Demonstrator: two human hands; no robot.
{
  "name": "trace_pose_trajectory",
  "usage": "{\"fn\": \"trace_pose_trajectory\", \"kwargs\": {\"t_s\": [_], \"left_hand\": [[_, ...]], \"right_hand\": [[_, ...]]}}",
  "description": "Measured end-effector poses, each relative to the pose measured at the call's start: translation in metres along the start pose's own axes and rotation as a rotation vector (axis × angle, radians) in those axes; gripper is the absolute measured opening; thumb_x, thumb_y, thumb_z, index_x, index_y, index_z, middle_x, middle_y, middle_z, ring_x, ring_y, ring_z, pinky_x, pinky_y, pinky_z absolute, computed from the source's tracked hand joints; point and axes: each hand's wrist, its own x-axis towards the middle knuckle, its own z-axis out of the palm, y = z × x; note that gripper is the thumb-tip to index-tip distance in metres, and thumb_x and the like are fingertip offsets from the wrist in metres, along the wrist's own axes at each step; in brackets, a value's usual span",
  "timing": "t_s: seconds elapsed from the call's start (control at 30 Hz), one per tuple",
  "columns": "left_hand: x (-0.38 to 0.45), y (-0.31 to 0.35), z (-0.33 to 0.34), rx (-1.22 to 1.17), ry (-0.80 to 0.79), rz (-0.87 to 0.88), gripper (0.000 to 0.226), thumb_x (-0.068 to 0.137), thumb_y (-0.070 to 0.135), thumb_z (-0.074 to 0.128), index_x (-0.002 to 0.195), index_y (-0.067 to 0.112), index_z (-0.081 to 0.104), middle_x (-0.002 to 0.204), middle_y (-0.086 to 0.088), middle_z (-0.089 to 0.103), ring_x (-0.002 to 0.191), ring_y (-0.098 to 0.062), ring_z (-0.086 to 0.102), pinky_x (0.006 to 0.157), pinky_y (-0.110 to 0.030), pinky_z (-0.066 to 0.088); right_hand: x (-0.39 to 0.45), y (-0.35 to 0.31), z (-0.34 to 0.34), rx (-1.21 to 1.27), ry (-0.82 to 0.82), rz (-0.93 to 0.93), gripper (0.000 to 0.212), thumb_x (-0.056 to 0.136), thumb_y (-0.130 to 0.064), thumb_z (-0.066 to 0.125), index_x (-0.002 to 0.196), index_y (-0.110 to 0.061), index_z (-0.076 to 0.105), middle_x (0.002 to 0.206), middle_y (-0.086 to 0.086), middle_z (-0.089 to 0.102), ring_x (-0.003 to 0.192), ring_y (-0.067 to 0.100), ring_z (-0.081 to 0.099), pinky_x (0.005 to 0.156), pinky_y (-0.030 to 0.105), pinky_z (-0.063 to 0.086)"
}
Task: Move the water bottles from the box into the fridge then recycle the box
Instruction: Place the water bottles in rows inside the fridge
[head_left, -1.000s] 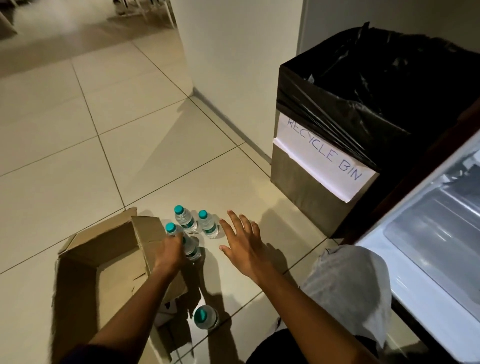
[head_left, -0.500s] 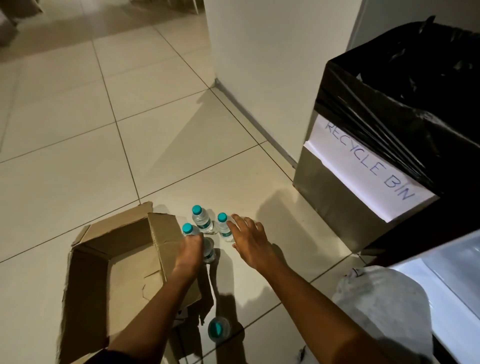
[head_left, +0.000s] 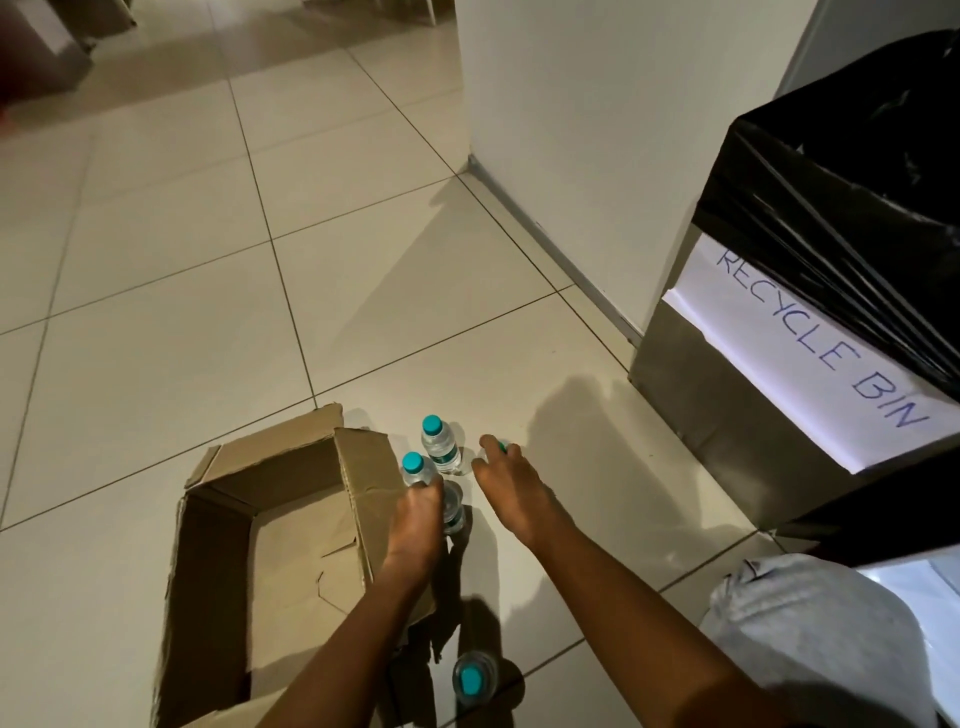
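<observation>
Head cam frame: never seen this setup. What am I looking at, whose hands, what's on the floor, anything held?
There is no robot: one wide-angle camera on a person's head looks down at their bare arms. On the pale tiled floor lies an open, empty brown cardboard box. Beside it stand small clear plastic water bottles with teal caps; another stands nearer the camera. The left hand is wrapped around bottles by the box. The right hand closes over another bottle's cap. At right is a steel bin with a black liner and a "RECYCLE BIN" sign.
</observation>
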Motion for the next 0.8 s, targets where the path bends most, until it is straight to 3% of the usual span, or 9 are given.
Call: {"fn": "trace_pose_trajectory", "kwargs": {"t_s": [0.1,0.2,0.33,0.5,0.67,0.8], "left_hand": [[0.000,0.002,-0.003,0.023,-0.010,-0.011,0.054,0.087,0.003,0.064,0.135,0.017,0.043,0.125,-0.011,0.055,0.110,-0.020,0.058,0.092,-0.034,0.054],[0.001,0.004,-0.005,0.047,-0.006,0.007,0.052,0.086,0.003,0.064,0.133,0.017,0.045,0.123,-0.010,0.056,0.108,-0.019,0.059,0.091,-0.032,0.054],[0.002,0.003,-0.006,0.059,0.000,0.036,0.049,0.086,0.005,0.065,0.130,0.016,0.047,0.121,-0.009,0.057,0.108,-0.020,0.059,0.090,-0.032,0.054],[0.002,0.001,-0.008,0.065,-0.026,0.056,0.044,0.083,0.007,0.069,0.121,0.017,0.051,0.119,-0.010,0.057,0.107,-0.022,0.061,0.088,-0.037,0.057],[0.001,0.011,-0.018,0.060,-0.080,0.026,0.027,0.085,0.009,0.067,0.107,0.018,0.055,0.109,-0.008,0.059,0.097,-0.017,0.060,0.088,-0.038,0.057],[-0.001,0.021,-0.033,0.126,-0.140,0.014,0.018,0.088,0.009,0.063,0.105,0.012,0.058,0.105,-0.006,0.059,0.094,-0.014,0.057,0.089,-0.032,0.054]], "right_hand": [[-0.014,0.009,0.004,0.115,-0.012,0.073,0.035,0.091,0.001,0.058,0.125,-0.006,0.050,0.129,0.016,0.038,0.116,0.034,0.046,0.088,0.038,0.048],[-0.028,0.019,0.015,0.216,-0.083,0.101,0.034,0.101,-0.016,0.043,0.133,-0.005,0.042,0.131,0.021,0.044,0.117,0.040,0.048,0.093,0.047,0.043],[-0.045,0.024,0.027,0.263,-0.084,0.251,0.064,0.083,-0.007,0.074,0.133,-0.016,0.035,0.129,0.012,0.045,0.110,0.030,0.058,0.090,0.042,0.055],[-0.077,0.033,0.027,0.241,-0.112,0.237,0.049,0.085,-0.002,0.070,0.127,-0.011,0.047,0.128,0.011,0.040,0.112,0.029,0.059,0.094,0.037,0.053],[-0.108,0.049,0.013,0.275,-0.140,0.215,0.038,0.088,-0.001,0.063,0.123,-0.007,0.051,0.127,0.014,0.042,0.109,0.032,0.057,0.086,0.033,0.047],[-0.131,0.063,-0.004,0.296,-0.129,0.224,0.033,0.091,-0.006,0.061,0.123,-0.005,0.053,0.129,0.015,0.044,0.112,0.033,0.057,0.092,0.033,0.046]]}}
